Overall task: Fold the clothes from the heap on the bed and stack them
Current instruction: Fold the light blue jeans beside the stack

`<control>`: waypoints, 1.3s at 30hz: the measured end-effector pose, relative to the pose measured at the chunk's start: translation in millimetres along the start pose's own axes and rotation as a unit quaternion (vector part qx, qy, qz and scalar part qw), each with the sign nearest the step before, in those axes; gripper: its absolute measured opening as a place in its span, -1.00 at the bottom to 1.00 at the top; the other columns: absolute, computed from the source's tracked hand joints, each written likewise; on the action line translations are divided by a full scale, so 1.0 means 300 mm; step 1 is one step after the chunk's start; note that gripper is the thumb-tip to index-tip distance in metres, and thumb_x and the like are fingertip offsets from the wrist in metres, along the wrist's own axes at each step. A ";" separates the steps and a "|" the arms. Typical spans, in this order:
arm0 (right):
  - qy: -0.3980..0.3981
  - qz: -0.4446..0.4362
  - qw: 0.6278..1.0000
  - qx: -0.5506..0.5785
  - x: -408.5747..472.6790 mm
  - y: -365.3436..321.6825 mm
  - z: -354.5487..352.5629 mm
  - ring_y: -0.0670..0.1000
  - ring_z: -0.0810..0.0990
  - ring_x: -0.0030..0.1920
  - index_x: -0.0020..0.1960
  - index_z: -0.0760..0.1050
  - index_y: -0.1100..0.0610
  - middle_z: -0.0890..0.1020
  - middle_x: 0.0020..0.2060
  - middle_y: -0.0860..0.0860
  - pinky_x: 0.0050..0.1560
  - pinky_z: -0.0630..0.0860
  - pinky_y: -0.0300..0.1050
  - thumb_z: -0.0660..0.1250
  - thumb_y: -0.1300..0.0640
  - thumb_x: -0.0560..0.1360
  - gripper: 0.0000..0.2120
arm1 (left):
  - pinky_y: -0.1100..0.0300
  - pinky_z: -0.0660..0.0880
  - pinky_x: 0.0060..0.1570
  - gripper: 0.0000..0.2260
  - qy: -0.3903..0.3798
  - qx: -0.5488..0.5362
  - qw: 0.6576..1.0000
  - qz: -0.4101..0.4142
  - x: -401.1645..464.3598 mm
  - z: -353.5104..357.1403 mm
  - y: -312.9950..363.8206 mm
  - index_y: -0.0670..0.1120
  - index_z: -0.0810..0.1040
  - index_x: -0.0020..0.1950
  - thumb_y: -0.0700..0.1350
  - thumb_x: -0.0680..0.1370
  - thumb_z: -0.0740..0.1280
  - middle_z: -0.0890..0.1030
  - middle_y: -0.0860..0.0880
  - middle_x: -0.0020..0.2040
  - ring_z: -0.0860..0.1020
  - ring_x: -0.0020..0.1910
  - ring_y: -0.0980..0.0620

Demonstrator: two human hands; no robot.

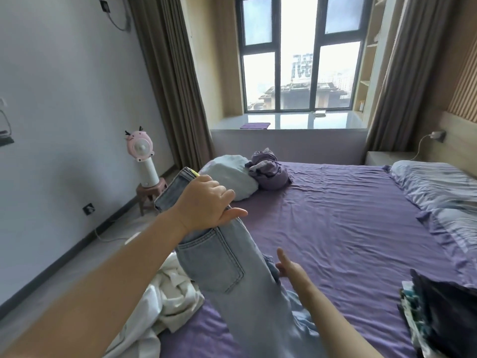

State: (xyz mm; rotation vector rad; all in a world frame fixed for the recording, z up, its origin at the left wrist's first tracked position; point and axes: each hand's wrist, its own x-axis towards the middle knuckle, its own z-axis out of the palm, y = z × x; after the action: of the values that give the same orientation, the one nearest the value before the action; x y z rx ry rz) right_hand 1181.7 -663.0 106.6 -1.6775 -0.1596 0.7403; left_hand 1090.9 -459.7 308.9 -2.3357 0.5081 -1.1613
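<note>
Our left hand (206, 202) curls its fingers (224, 193) over the waistband end of a pair of light blue jeans (232, 267), thumb stretched along the denim, and holds that end up above the near left part of the bed (335, 215). The back pocket faces us and the legs run down toward the near edge of the bed. Our right hand (290, 267) sits just to the right of the jeans, thumb raised and fingers tucked behind the fabric; we cannot tell whether they pinch it or only touch it.

Left of the jeans, a crumpled white garment (165, 301) lies at the near left corner of the bed, hanging over its edge. A stack of dark and patterned clothes (438, 313) rests at the bed's near right side. At the far left corner of the bed lie a pale blue bundle (232, 177) and, touching it, a bunched purple cloth (271, 171). Pillows (438, 189) in blue-grey stripes line the bed's right side. Beyond the bed's far end is a window (299, 55) between brown curtains (167, 73), and left of the bed a pink fan (140, 148) stands on a small stool (151, 192).
</note>
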 end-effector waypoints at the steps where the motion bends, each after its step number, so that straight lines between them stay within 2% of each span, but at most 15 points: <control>1: -0.001 -0.006 1.000 -0.014 -0.003 0.002 0.003 0.02 0.47 -0.19 -0.16 0.50 0.18 0.53 -0.27 0.04 -0.06 0.40 -0.15 0.25 -0.20 0.50 -0.58 | 0.18 0.40 -0.41 -0.45 0.001 0.001 1.000 -0.003 -0.004 0.001 0.002 -0.11 0.39 -0.45 0.24 0.58 0.07 0.41 -0.02 -0.57 0.40 -0.57 -0.04; 4: -0.037 -0.040 0.998 -0.011 -0.010 0.017 0.003 -0.07 0.36 -0.39 -0.33 0.47 0.12 0.43 -0.49 -0.08 -0.43 0.28 -0.32 0.41 0.08 0.47 -0.76 | 0.18 0.42 -0.41 -0.42 -0.002 0.000 1.000 -0.013 -0.016 0.001 0.004 -0.11 0.40 -0.45 0.25 0.59 0.02 0.42 -0.02 -0.57 0.41 -0.57 -0.04; 6: -0.022 -0.074 0.997 0.007 -0.013 0.027 -0.008 -0.11 0.28 -0.45 -0.39 0.41 0.09 0.36 -0.56 -0.13 -0.49 0.21 -0.33 0.40 0.24 0.44 -0.72 | 0.18 0.43 -0.40 -0.41 -0.010 0.009 1.000 -0.019 -0.023 0.001 0.000 -0.11 0.39 -0.46 0.26 0.60 0.00 0.42 -0.03 -0.57 0.41 -0.57 -0.04; 8: 0.010 -0.101 0.994 0.046 -0.028 0.010 -0.040 -0.08 0.34 -0.39 -0.34 0.47 0.12 0.43 -0.50 -0.09 -0.41 0.26 -0.27 0.39 0.29 0.45 -0.77 | 0.19 0.42 -0.38 -0.40 -0.021 0.020 0.999 -0.025 -0.032 0.000 -0.015 -0.10 0.38 -0.46 0.26 0.59 0.00 0.42 -0.03 -0.57 0.42 -0.58 -0.04; 10: 0.028 -0.121 0.986 0.107 -0.048 -0.018 -0.085 -0.01 0.47 -0.27 -0.18 0.58 0.21 0.58 -0.36 0.01 -0.26 0.38 -0.18 0.39 0.28 0.46 -0.95 | 0.22 0.40 -0.38 -0.39 -0.035 0.032 0.998 -0.039 -0.046 -0.008 -0.035 -0.10 0.38 -0.47 0.27 0.59 -0.02 0.42 -0.03 -0.58 0.43 -0.59 -0.06; 13: 0.039 -0.163 0.976 0.142 -0.087 -0.072 -0.148 0.06 0.52 -0.17 -0.10 0.61 0.23 0.63 -0.26 0.09 -0.13 0.42 -0.05 0.39 0.24 0.46 -0.94 | 0.22 0.37 -0.41 -0.35 -0.052 0.053 0.994 -0.080 -0.065 -0.026 -0.063 -0.12 0.37 -0.47 0.30 0.59 -0.07 0.42 -0.07 -0.59 0.43 -0.61 -0.07; 15: 0.053 -0.202 0.966 0.151 -0.115 -0.111 -0.171 0.06 0.54 -0.13 -0.10 0.59 0.23 0.65 -0.18 0.06 -0.07 0.44 -0.03 0.40 0.23 0.47 -0.94 | 0.21 0.34 -0.43 -0.33 -0.060 0.067 0.991 -0.102 -0.063 -0.032 -0.073 -0.13 0.38 -0.47 0.31 0.59 -0.10 0.41 -0.08 -0.60 0.41 -0.62 -0.08; 18: 0.111 -0.272 0.950 0.109 -0.158 -0.165 -0.192 -0.13 0.54 0.04 -0.11 0.54 0.17 0.60 0.03 -0.10 0.10 0.41 -0.13 0.38 0.24 0.49 -0.98 | 0.23 0.28 -0.45 -0.31 -0.065 0.086 0.987 -0.123 -0.035 -0.042 -0.075 -0.15 0.40 -0.47 0.30 0.59 -0.12 0.41 -0.07 -0.61 0.39 -0.64 -0.07; 22: 0.144 -0.369 0.916 0.065 -0.246 -0.234 -0.231 -0.15 0.40 -0.31 -0.12 0.46 0.07 0.50 -0.33 -0.12 -0.28 0.32 -0.22 0.30 0.21 0.54 -0.91 | 0.22 0.29 -0.44 -0.31 -0.065 0.084 0.984 -0.143 0.015 -0.067 -0.062 -0.15 0.42 -0.46 0.31 0.58 -0.11 0.45 -0.09 -0.60 0.43 -0.63 -0.09; 24: 0.188 -0.400 0.896 0.041 -0.294 -0.265 -0.265 -0.21 0.42 -0.35 -0.13 0.43 -0.02 0.52 -0.35 -0.19 -0.33 0.32 -0.36 0.29 0.22 0.56 -0.84 | 0.22 0.29 -0.45 -0.31 -0.054 0.071 0.986 -0.141 0.044 -0.086 -0.050 -0.16 0.42 -0.46 0.31 0.58 -0.09 0.44 -0.09 -0.61 0.42 -0.64 -0.09; 27: 0.270 -0.432 0.860 -0.038 -0.373 -0.306 -0.328 -0.26 0.48 -0.34 -0.14 0.38 -0.08 0.54 -0.33 -0.16 -0.32 0.34 -0.45 0.28 0.20 0.56 -0.79 | 0.24 0.25 -0.46 -0.31 -0.055 0.053 0.988 -0.134 0.096 -0.118 -0.017 -0.16 0.42 -0.44 0.32 0.58 -0.11 0.43 -0.09 -0.62 0.42 -0.65 -0.08; 30: 0.310 -0.468 0.820 -0.112 -0.469 -0.349 -0.363 -0.31 0.50 -0.22 -0.09 0.39 -0.01 0.51 -0.25 -0.21 -0.25 0.33 -0.51 0.26 0.19 0.57 -0.88 | 0.27 0.19 -0.45 -0.31 -0.087 0.049 0.984 -0.150 0.146 -0.141 0.041 -0.13 0.45 -0.44 0.35 0.55 -0.12 0.44 -0.08 -0.61 0.44 -0.63 -0.08; 34: 0.327 -0.517 0.766 -0.196 -0.624 -0.434 -0.398 -0.19 0.42 -0.23 -0.07 0.47 0.15 0.51 -0.24 -0.10 -0.15 0.31 -0.53 0.26 0.19 0.56 -0.95 | 0.18 0.24 -0.37 -0.29 -0.161 0.005 0.966 -0.205 0.159 -0.123 0.131 0.00 0.47 -0.32 0.45 0.43 -0.27 0.54 0.01 -0.41 0.55 -0.36 -0.03; 37: 0.343 -0.545 0.727 -0.239 -0.746 -0.522 -0.453 -0.22 0.41 -0.23 -0.07 0.50 0.15 0.51 -0.25 -0.12 -0.13 0.29 -0.58 0.29 0.16 0.56 -0.93 | 0.16 0.23 -0.31 -0.32 -0.175 -0.048 0.954 -0.240 0.148 -0.129 0.168 0.01 0.37 -0.39 0.47 0.37 -0.30 0.41 0.10 -0.43 0.46 -0.32 0.03; 39: 0.330 -0.548 0.728 -0.247 -0.788 -0.576 -0.476 -0.31 0.46 -0.19 -0.07 0.49 0.10 0.51 -0.24 -0.24 -0.14 0.30 -0.59 0.28 0.11 0.55 -0.93 | 0.16 0.23 -0.28 -0.28 -0.178 -0.074 0.949 -0.250 0.140 -0.142 0.179 0.01 0.37 -0.40 0.49 0.38 -0.34 0.37 0.13 -0.47 0.41 -0.34 0.06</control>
State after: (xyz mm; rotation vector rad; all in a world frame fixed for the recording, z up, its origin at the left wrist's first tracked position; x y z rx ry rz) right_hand 1123.9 -853.2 364.9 -1.8340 -0.8054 -0.8756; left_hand 1074.2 -535.9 327.4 -2.8198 -0.1429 -0.8828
